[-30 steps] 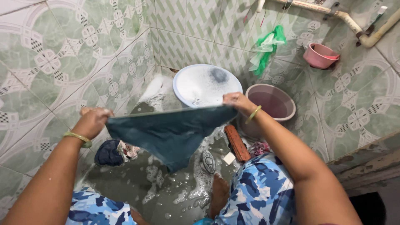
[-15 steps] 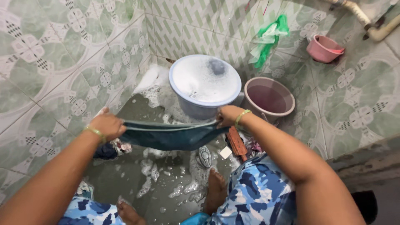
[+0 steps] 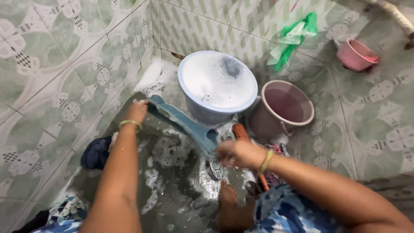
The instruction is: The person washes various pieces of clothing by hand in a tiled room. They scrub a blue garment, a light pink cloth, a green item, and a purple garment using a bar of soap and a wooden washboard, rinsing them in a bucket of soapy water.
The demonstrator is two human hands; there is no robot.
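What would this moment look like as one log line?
left hand: grips teal cloth | right hand: grips other end | cloth: stretched above soapy floor | nearby: sudsy blue basin

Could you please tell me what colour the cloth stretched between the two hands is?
The cloth is teal blue, shown in the head view.

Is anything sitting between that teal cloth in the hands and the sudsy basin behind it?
Nothing visible does. The teal cloth is stretched between the left hand and the right hand, right in front of the blue basin of foam. The maroon bucket stands off to the basin's right.
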